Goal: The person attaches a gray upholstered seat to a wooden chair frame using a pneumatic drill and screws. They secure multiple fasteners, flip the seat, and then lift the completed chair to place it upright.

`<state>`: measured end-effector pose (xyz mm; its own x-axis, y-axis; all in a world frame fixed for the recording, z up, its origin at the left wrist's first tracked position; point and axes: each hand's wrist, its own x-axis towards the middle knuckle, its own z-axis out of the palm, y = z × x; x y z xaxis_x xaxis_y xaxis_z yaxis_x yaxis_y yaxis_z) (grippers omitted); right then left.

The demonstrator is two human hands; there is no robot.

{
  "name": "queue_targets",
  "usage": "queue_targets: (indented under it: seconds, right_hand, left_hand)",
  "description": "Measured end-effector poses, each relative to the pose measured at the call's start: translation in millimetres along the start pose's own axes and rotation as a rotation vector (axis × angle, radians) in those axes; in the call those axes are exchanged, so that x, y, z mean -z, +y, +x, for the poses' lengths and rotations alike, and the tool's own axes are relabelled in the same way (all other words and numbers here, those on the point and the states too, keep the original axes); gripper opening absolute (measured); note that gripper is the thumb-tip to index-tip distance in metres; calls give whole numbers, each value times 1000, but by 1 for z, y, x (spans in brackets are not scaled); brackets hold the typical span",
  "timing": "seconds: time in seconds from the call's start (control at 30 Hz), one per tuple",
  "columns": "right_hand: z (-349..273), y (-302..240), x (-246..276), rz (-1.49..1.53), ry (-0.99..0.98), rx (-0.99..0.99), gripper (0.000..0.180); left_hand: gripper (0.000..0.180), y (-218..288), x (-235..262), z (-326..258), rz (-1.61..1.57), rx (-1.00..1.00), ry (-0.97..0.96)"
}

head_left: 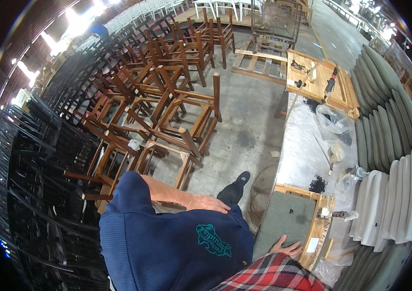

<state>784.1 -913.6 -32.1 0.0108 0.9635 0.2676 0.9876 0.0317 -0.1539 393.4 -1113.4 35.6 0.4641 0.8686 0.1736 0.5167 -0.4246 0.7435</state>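
My right hand (pixel 288 246), in a red plaid sleeve from the lower edge, lies flat with spread fingers on a grey-green padded panel (pixel 283 213). It grips nothing. The panel rests on a light wooden frame (pixel 323 224) at the near end of the workbench. A metal-bodied tool (pixel 332 213) lies across the frame's right side. My left hand is out of view. Close on the left stands a person in a navy shirt (pixel 177 242) with a teal emblem; that person's bare hand (pixel 208 202) rests by the hip.
Brown wooden chair frames (pixel 186 116) crowd the left, with stacked black chairs (pixel 31 184) beyond. The bench (pixel 298 145) carries black screws (pixel 318 184), plastic bags (pixel 334 121) and a wooden board with a power screwdriver (pixel 331 80). Grey-green and white pads (pixel 395 194) stand stacked at right.
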Motion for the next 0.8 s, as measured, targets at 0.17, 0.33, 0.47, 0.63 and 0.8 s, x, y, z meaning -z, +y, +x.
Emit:
queue_targets:
  seconds: [0.17,0.33,0.47,0.63,0.8]
  right_hand:
    - [-3,6,-8,-38,26,0,80]
    - [-4,16,-21,-28,88,40,80]
    - [0,-3,7,-69,-4,10,80]
    - [1,2,4,-67,15,27,82]
    - [2,12,-6,-100,1,42,83]
  left_hand:
    - [59,-1,-2,-1,24,-2,22]
    - [60,8,1,2,24,-9,56]
    - [59,7,-1,0,11,-35,97]
    - [60,-5,-8,-1,-8,-80,137]
    - [64,-4,-14,-7,-13,-75,157]
